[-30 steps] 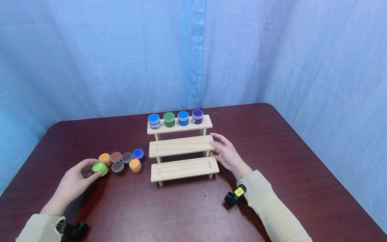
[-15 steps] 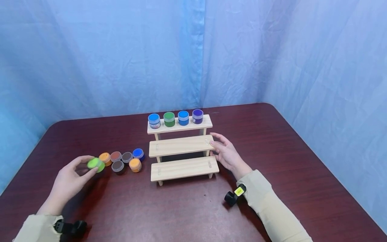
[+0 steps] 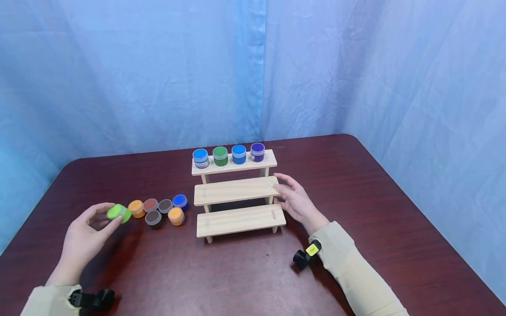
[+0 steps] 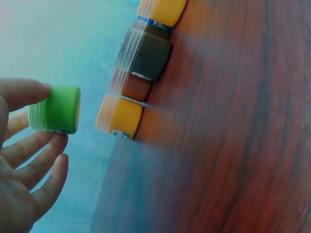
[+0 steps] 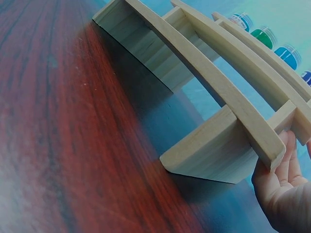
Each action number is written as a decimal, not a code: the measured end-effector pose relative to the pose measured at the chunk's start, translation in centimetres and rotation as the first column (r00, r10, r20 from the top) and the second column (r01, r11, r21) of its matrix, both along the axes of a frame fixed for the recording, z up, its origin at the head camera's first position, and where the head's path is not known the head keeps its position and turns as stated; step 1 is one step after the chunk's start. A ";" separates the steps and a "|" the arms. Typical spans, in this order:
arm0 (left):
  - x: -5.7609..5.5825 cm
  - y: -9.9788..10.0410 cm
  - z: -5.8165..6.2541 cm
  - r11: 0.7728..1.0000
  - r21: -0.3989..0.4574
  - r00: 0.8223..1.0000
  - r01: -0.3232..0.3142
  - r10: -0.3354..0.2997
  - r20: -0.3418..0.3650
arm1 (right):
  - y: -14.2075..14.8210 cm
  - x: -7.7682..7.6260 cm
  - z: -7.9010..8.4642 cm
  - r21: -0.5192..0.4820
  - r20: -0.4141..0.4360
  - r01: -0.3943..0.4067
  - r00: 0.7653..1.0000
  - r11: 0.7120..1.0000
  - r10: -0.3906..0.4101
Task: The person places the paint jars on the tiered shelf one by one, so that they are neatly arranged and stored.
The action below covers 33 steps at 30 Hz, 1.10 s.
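Note:
My left hand (image 3: 84,235) pinches a light green paint jar (image 3: 119,213) between thumb and fingers. In the left wrist view the green jar (image 4: 60,109) hangs tilted above the table, its clear lid toward the palm. Right beside it stands an orange paint jar (image 3: 136,209) at the end of a cluster. My right hand (image 3: 297,202) holds the right end of the three-tier wooden stand (image 3: 237,191), thumb on the middle step. In the right wrist view, part of this hand (image 5: 286,194) is hidden behind the stand's lowest step (image 5: 209,82).
On the top step stand a light blue jar (image 3: 200,159), a green jar (image 3: 220,156), a blue jar (image 3: 239,155) and a purple jar (image 3: 257,152). Brown jars (image 3: 153,218), a dark blue jar (image 3: 180,202) and another orange jar (image 3: 176,216) sit left of the stand.
My left hand has moved left and slightly away from me with the light green jar, drawing it off the cluster and tilting it. The right hand stays at the stand.

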<state>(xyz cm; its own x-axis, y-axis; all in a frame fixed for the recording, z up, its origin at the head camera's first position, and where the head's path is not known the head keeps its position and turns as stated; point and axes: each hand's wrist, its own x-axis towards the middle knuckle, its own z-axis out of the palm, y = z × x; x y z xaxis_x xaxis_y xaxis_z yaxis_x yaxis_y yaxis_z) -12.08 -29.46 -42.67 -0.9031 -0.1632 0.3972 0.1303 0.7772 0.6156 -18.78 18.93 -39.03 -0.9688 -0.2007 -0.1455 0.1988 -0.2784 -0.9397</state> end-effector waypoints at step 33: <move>0.1 5.8 4.7 0.984 0.156 0.988 0.089 -0.068 -0.135 | 0.0 0.0 -0.1 -0.003 0.001 0.001 1.000 1.000 -0.001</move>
